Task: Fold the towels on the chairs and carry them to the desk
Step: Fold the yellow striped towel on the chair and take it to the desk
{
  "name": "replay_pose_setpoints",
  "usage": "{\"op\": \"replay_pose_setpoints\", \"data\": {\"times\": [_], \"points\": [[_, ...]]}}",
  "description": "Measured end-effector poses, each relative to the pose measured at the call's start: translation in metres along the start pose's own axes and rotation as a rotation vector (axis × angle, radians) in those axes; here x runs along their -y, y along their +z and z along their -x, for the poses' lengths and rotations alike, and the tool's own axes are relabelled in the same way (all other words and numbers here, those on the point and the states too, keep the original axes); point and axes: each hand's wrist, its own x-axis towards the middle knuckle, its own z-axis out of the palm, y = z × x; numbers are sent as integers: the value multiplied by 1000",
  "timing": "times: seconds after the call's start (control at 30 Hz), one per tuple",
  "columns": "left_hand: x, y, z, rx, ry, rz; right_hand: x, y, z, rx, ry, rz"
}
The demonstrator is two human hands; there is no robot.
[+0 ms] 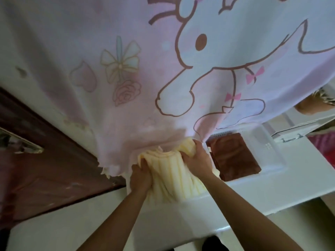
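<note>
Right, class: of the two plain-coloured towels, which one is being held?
The pale yellow towel, bunched up and gripped by the left hand and right hand; the brown towel lies folded flat, untouched, on the white desk.

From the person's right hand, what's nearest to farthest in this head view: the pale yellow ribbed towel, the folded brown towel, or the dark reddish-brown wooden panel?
1. The pale yellow ribbed towel: gripped by the right hand.
2. The folded brown towel: close on its right.
3. The dark reddish-brown wooden panel: far left, past the left hand.
</note>
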Motion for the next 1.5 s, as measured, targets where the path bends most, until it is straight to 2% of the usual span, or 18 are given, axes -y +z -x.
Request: {"op": "replay_pose_setpoints", "data": {"times": [0.17, 0.33, 0.43, 0.53, 0.7, 0.77, 0.9, 0.97, 1.03, 1.07, 1.13, 1.2, 1.23, 1.3, 1.33, 1.4, 1.43, 1.5], "points": [[3, 7, -15, -16, -8, -7, -6, 15, -20, -73, 171, -128], [5, 2, -17, -131, 0, 46, -14, 10, -32, -234, 349, -382], [7, -4, -21, -189, -30, 129, -18, 2, -35, -212, 446, -576], [6, -2, -20, -154, -41, 40, -22, 8, -31, -130, 460, -527], [10, 11, -15, -101, 76, -118, -27, 34, -23, -90, 270, -143], [15, 11, -17, -90, 154, -270, -27, 33, -21, -21, 172, 0], [15, 5, -13, -130, 287, -562, -28, 8, -18, 182, 160, 84], [19, 4, -7, -193, 393, -570, -24, -4, -3, 103, 10, 294], [28, 4, -9, -287, 483, -629, -17, -8, 16, -69, -249, 478], [31, 4, -12, -304, 501, -663, -16, -8, 24, -78, -367, 518], [31, 0, -19, -304, 494, -618, -19, 1, 32, 29, -522, 549], [24, -2, -22, -367, 482, -426, -24, 13, 35, 122, -596, 626], [21, -3, -21, -419, 525, -327, -25, 18, 35, 142, -612, 645], [18, -4, -13, -479, 783, -235, -28, 24, 33, 133, -584, 603], [20, -2, -7, -432, 984, -264, -28, 25, 31, 119, -556, 558], [33, 3, 1, -221, 1351, -498, -33, 28, 27, 137, -496, 495], [41, 7, 0, -124, 1417, -631, -35, 29, 25, 167, -466, 509], [48, 10, -8, -7, 1254, -795, -39, 30, 21, 264, -428, 634]]}}
